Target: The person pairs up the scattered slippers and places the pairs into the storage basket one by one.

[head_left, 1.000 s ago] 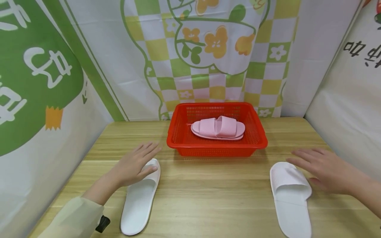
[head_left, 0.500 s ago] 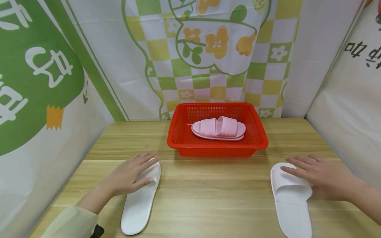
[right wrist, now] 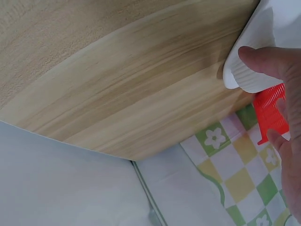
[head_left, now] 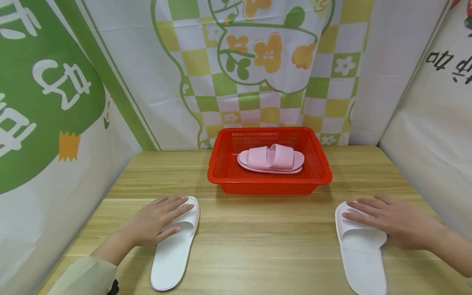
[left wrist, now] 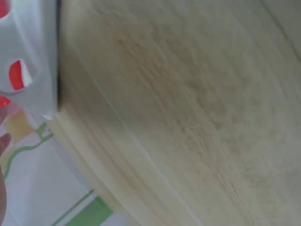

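A white slipper [head_left: 173, 256] lies on the left of the wooden table, toe pointing away. My left hand [head_left: 156, 221] hovers over its strap with the fingers spread and straight. At the right lies a second white slipper [head_left: 363, 262], its toe also pointing away. My right hand [head_left: 402, 221] reaches over that slipper's strap from the right, fingers extended. In the right wrist view the thumb [right wrist: 263, 61] overlaps the slipper's strap [right wrist: 254, 80]. Only a bit of the left hand shows at the edge of the left wrist view, beside the slipper [left wrist: 33, 52].
At the back middle of the table [head_left: 265, 237] stands a red plastic basket [head_left: 269, 188]. A pair of pink slippers [head_left: 271, 159] lies inside it. Printed cloth [head_left: 177, 135] hangs behind the table and along both sides.
Both hands have come down closer over the straps; the left moved back toward the body, the right moved left over its slipper. Slippers and basket stay put.
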The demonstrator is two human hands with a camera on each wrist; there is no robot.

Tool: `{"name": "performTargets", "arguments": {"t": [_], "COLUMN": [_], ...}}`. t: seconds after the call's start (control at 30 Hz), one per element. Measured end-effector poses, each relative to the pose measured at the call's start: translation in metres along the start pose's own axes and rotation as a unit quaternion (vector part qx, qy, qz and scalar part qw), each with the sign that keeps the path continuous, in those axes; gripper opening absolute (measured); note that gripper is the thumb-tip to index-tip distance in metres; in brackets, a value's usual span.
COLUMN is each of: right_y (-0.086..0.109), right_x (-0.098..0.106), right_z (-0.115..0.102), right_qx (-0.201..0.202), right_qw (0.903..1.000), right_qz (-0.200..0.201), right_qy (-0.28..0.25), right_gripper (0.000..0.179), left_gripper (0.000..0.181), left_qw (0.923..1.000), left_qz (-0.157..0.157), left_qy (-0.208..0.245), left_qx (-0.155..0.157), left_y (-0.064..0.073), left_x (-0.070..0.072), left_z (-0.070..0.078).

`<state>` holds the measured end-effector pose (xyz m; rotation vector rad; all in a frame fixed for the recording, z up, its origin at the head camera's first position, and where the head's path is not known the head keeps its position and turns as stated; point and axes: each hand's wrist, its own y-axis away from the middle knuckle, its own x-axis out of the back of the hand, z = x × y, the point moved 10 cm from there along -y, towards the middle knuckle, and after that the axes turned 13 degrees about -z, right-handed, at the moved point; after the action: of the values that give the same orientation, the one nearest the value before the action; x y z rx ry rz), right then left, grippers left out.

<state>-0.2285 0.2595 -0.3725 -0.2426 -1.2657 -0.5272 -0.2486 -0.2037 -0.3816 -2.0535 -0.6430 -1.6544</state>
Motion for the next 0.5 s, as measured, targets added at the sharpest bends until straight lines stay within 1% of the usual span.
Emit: {"name": "performTargets", "arguments": {"t": [0.1,0.13,0.27,0.37,0.5], "right_y": [-0.002,-0.003,-0.005,-0.005,-0.007], "right_x": [-0.004,-0.006,-0.010,-0.011,-0.015], "right_z": [-0.002,-0.003,-0.004,-0.005,-0.007], "right_qx": [0.005,0.006,0.008,0.012,0.016], "right_qw": [0.9999,0.9999,0.9998,0.9998,0.9996], "right_qz": [-0.011,-0.013,-0.018,-0.013,-0.023], "right_qy": [0.003,0.003,0.002,-0.002,0.006], "right_gripper": [0.099,0.099,0.098,0.099,0.101], "left_gripper": [0.055,0.055,0.054,0.054,0.053], "left_qw": [0.9998,0.9997,0.9997,0.9996,0.9994], "left_qz": [-0.009,-0.007,-0.012,-0.015,-0.016], "left_qy": [-0.014,-0.015,-0.017,-0.019,-0.023], "left_qx": [-0.013,-0.015,-0.013,-0.014,-0.020], "left_y": [0.000,0.000,0.000,-0.002,-0.005], "left_x": [-0.005,-0.006,-0.011,-0.014,-0.015], "left_z": [0.001,0.000,-0.002,-0.003,-0.002]}}
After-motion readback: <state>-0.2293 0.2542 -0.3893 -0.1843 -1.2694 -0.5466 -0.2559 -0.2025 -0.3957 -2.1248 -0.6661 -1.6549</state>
